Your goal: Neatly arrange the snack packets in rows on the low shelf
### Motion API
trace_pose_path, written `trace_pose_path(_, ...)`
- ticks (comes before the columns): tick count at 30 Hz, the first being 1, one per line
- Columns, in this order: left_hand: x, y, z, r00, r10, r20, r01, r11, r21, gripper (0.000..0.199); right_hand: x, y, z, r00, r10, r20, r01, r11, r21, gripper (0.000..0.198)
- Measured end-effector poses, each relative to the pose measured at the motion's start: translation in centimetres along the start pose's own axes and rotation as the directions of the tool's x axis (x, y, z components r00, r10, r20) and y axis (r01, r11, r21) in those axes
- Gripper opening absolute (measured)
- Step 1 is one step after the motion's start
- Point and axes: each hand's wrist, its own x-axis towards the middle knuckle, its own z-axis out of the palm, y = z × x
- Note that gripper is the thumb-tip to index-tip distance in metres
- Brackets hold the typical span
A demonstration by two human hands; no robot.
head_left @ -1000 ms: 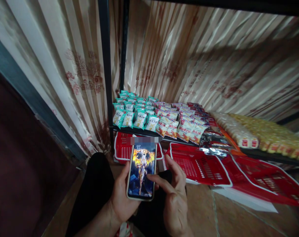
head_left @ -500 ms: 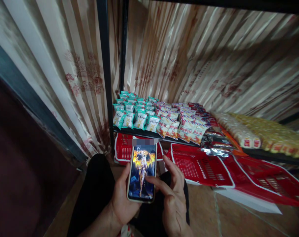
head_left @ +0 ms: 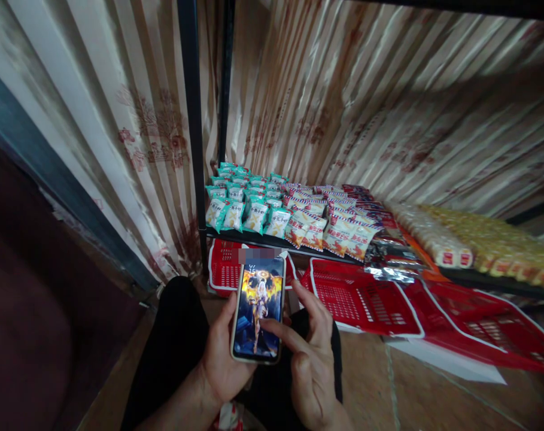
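A smartphone [head_left: 257, 305] with a lit screen, showing a winged figure in gold and blue, is held upright above my knees. My left hand [head_left: 227, 353] is wrapped round its lower left side and back. My right hand [head_left: 310, 353] is at the phone's right, with one finger stretched over the lower middle of the screen; whether it touches the glass I cannot tell. The other fingers of that hand are apart, partly raised, and hold nothing.
Behind the phone a low black shelf carries teal-edged snack bags [head_left: 256, 215], orange-and-white bags [head_left: 343, 233] and yellow packs [head_left: 487, 239]. Below sit red plastic baskets [head_left: 361, 299] on the tiled floor. A black post [head_left: 191, 120] and a pleated curtain [head_left: 150, 120] stand at left.
The right hand has shifted slightly left, its fingertip a little further across the screen. The phone stays in my left hand. The view has tilted very slightly.
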Motion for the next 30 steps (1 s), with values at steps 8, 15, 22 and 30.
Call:
trace_pose_path(8, -0.2, 0.1, 0.0, 1.0, -0.016, -0.012, 0.015, 0.999, -0.038, 0.049, 0.1, -0.1, -0.1, 0.998, -0.052, 0.032, 0.053, 0.998, -0.033, 0.05)
trace_pose_path(15, -0.1, -0.2, 0.4, 1.0, 0.019, -0.025, -0.02, 0.999, -0.048, 0.046, 3.2, 1.7, 0.0, 0.998, -0.002, -0.064, -0.018, 0.951, -0.309, 0.046)
trace_pose_path(22, -0.3, -0.1, 0.6, 1.0, 0.006, 0.003, -0.006, 1.0, 0.005, 0.046, 3.9, 2.2, -0.5, 0.974, 0.055, -0.219, -0.102, 0.972, -0.212, 0.054)
trace_pose_path(30, -0.4, 0.3, 0.8, 1.0, 0.019, 0.024, -0.019, 0.999, 0.026, 0.053, 2.4, 1.5, -0.7, 0.956, 0.102, -0.273, -0.135, 0.985, -0.104, 0.047)
